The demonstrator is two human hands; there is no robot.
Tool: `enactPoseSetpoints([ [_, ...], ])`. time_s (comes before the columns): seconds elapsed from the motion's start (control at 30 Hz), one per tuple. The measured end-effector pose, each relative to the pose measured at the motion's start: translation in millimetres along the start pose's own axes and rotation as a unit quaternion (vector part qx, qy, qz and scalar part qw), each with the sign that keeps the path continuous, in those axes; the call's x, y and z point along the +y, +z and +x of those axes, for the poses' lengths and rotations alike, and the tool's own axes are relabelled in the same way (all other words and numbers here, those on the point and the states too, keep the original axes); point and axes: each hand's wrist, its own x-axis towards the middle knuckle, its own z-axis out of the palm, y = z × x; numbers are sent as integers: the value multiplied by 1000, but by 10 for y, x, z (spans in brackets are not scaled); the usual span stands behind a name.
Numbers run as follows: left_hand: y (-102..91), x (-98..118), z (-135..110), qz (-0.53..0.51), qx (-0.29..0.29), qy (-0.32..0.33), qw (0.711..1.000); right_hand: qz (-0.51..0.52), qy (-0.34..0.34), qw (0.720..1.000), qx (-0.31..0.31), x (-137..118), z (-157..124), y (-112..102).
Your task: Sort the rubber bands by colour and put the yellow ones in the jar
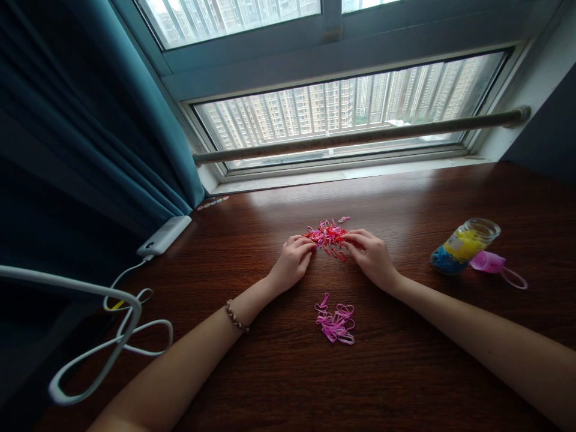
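Glass jar (486,229), open-topped: yellow pieces (467,242) above blue ones (448,260) | left hand (292,261), right hand (369,255): both touching red-pink pile (328,234), cannot tell if gripping

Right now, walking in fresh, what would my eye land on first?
Probably the pile of small red and pink loops mid-picture, with the left grip and right grip at its two sides. A pink cluster lies below it in view, and a glass jar, yellow and blue inside, sits off to the right.
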Motion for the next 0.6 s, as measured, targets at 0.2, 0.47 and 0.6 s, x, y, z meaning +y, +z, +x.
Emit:
enactPoseSetpoints([
  [0.2,-20,46,-5,5,-30,23,999,25,52,998,18,36,17,-17],
  [0.47,-5,28,-10,11,-9,24,1000,57,82,994,34,106,27,-12],
  [0.6,9,-6,-10,-24,39,0,999,44,84,995,32,115,31,-15],
])
